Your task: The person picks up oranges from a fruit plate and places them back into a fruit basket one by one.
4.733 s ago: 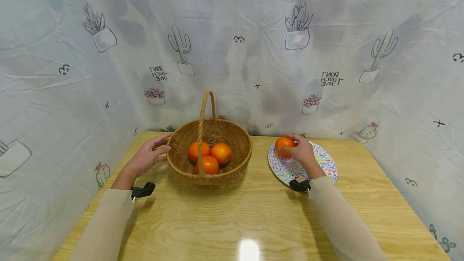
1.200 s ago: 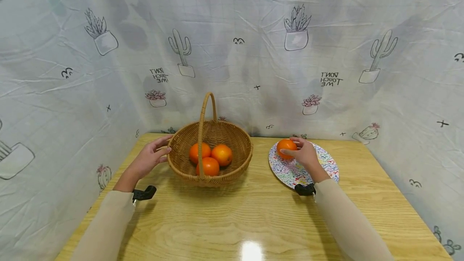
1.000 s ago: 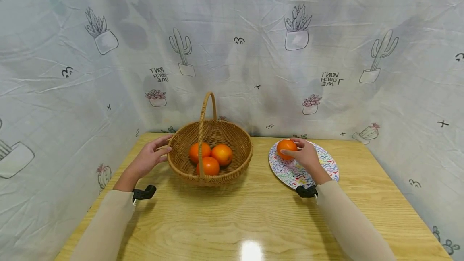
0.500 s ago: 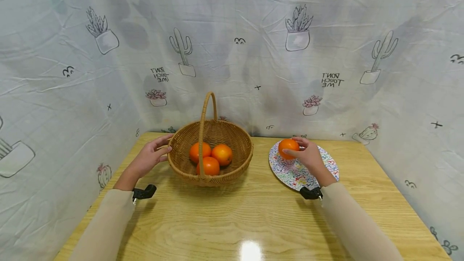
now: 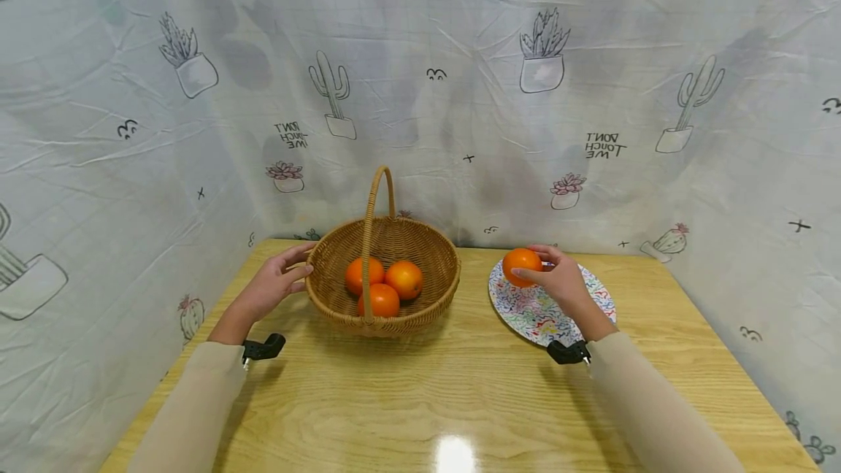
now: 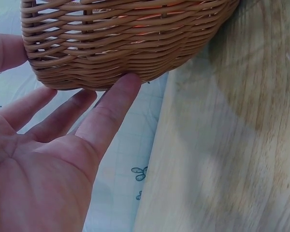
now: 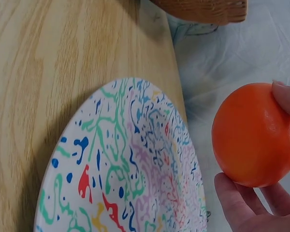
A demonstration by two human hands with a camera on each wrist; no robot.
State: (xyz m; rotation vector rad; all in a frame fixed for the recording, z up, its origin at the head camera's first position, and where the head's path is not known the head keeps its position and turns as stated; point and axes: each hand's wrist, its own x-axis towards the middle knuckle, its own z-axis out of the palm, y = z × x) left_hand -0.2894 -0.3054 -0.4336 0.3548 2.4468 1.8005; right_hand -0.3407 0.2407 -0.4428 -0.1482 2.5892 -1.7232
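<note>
In my right hand (image 5: 566, 282) is an orange (image 7: 256, 135), smooth and bright, pinched between the thumb and fingers. It hangs over the far left part of a round plate (image 5: 525, 312) with a multicoloured squiggle pattern. The right wrist view shows space between fruit and plate. On the left, my left hand (image 5: 266, 287) has its extended fingers (image 6: 106, 113) against the outer wall of a wicker basket (image 5: 420, 312) with a tall arched handle (image 5: 368, 239). Inside the basket lie three more oranges (image 5: 379, 301).
Everything stands on a light wooden table (image 5: 368, 407), basket and plate near its back edge. A pale cloth (image 5: 453, 108) printed with cacti hangs behind and along both sides. Bare tabletop lies between basket and plate and in front of them.
My right hand takes the orange between thumb and fingers and lifts it slightly off the plate. The right forearm shifts a little rightward. My left hand and the basket stay in place.
</note>
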